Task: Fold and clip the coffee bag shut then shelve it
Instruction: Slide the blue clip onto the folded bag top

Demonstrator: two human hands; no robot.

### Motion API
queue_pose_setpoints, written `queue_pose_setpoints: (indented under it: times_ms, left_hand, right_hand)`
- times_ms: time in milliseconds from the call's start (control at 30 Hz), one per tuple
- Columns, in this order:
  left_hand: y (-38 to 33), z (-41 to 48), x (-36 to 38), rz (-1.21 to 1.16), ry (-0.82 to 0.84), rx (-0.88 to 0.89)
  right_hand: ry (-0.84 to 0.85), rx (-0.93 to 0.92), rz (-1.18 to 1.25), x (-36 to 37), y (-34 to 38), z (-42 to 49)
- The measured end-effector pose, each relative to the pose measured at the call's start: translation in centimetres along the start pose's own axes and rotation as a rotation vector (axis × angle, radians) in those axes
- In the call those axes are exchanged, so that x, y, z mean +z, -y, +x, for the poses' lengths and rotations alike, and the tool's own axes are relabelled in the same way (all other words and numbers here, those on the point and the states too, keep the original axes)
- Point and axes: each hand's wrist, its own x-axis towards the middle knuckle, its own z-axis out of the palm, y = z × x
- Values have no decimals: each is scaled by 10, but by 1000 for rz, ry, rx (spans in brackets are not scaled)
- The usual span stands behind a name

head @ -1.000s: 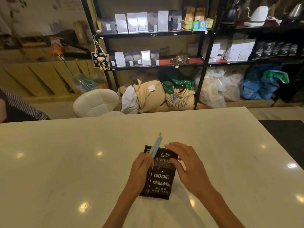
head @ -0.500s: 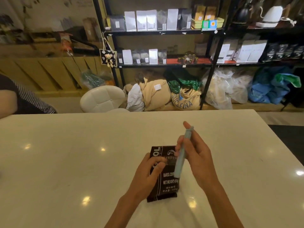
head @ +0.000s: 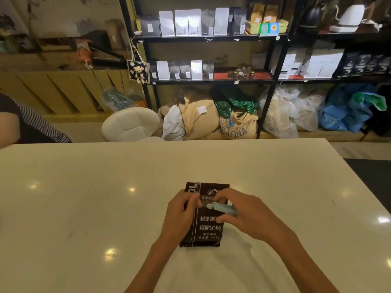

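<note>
With my left hand (head: pixel 182 210) pinning the coffee bag (head: pixel 206 220) and my right hand (head: pixel 243 214) pinching the blue clip (head: pixel 222 208), I judge the clip may skid off the slick fold.

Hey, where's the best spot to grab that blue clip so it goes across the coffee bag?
Probably by its right end, coming from the right: the blue clip lies crosswise over the coffee bag, and the right hand already pinches that end while the left hand steadies the bag.
</note>
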Motion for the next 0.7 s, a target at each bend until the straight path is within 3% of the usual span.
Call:
queue_pose_setpoints:
  times_ms: [133,267,400,533,700]
  left_hand:
    - [-1,-2,-4,-159,30,-133]
    - [-11,-8,5,-125,141,-19]
    - [-7,-4,3,-138,98,-9]
    - [-4,-3,-3,-230,21,-159]
    - [-7,-3,-2,-300,64,-165]
  right_hand:
    - [-39,44,12,-1,-9,-3]
    - [-63,-67,-175,9,8,12]
    - [-174,-186,-235,17,6,17]
    - [-302,-210,-278,16,-17,3]
    - [-424,-198,25,28,-28,-9]
